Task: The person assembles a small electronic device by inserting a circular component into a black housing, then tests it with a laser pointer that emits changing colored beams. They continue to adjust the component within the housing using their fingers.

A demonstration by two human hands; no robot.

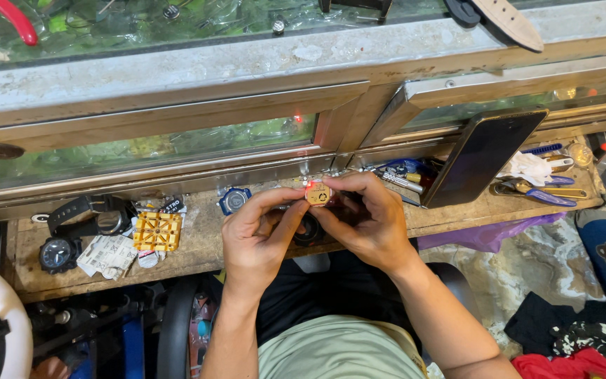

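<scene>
red handle (10,17): cut off at top edge | dark round part (308,230): mostly hidden behind fingers

Small round gold watch part (318,194) (pinched by both hands' fingers (296,210)) above workbench (198,245)

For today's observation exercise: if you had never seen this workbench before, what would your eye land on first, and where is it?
First, the small round gold-coloured part at the centre, pinched between the fingers of the left hand and the right hand above the wooden bench. Next, the yellow perforated block to the left beside two black watches, and the dark phone leaning at the right.
</scene>
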